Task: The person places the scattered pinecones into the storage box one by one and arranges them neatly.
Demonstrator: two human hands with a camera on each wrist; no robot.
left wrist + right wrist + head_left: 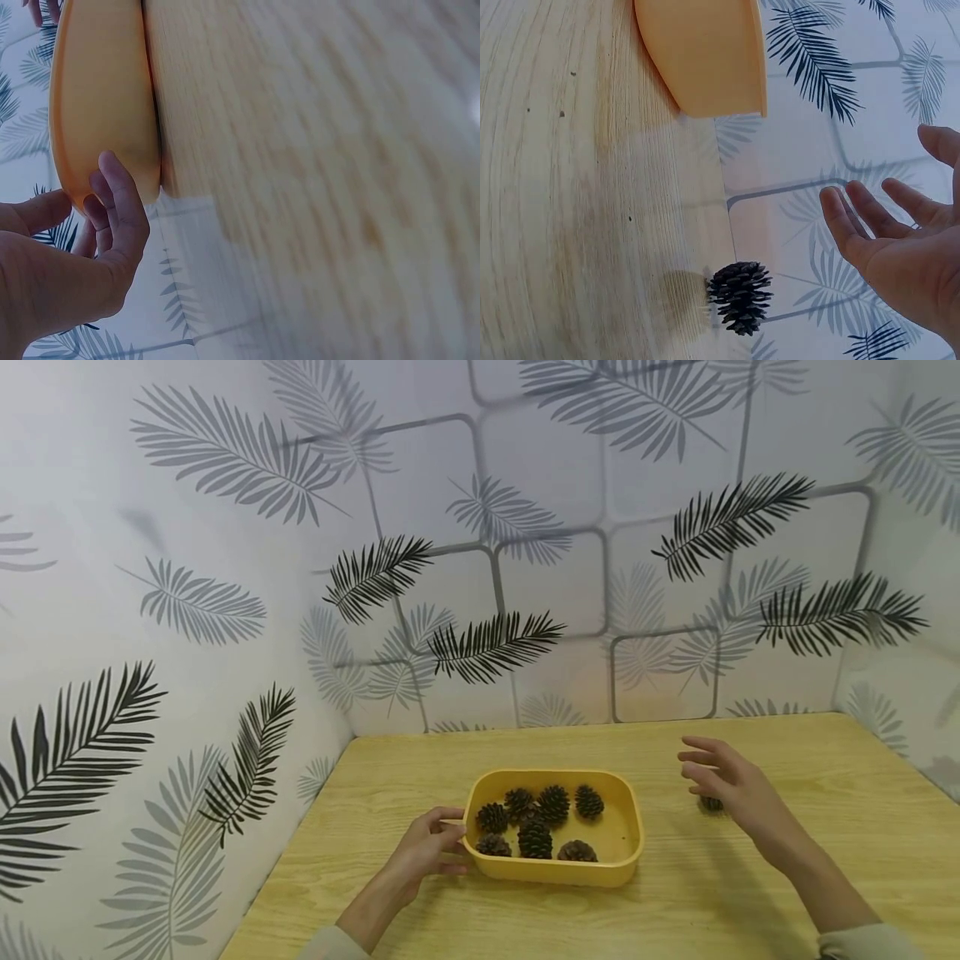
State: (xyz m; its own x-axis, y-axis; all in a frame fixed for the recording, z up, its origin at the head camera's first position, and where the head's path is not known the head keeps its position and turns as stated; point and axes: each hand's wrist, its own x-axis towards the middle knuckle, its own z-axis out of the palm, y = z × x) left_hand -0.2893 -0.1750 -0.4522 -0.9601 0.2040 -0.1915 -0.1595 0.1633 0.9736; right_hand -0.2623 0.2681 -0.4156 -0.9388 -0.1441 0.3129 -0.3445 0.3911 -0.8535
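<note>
Fingers of the right hand (pixel 731 785) are spread above the lone pine cone (pixel 739 296) on the desk (pixel 787 893); it is best pinched gently. The yellow tray (pixel 626 860) is held at its rim by the left hand (pixel 427 852).

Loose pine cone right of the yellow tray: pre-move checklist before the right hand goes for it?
1. Right hand free: ok, fingers spread and holding nothing.
2. Loose pine cone reachable: ok, it lies on the wooden table just beside the right hand, apart from it.
3. Yellow tray steadied: ok, left hand grips its left edge.
4. Room in the tray: ok, bare floor at its right end beside the pine cones in the tray.
5. Path from cone to tray: ok, only bare table between them.
6. Which way the cone's tip points: cannot tell, the hand partly covers it in the head view.
</note>
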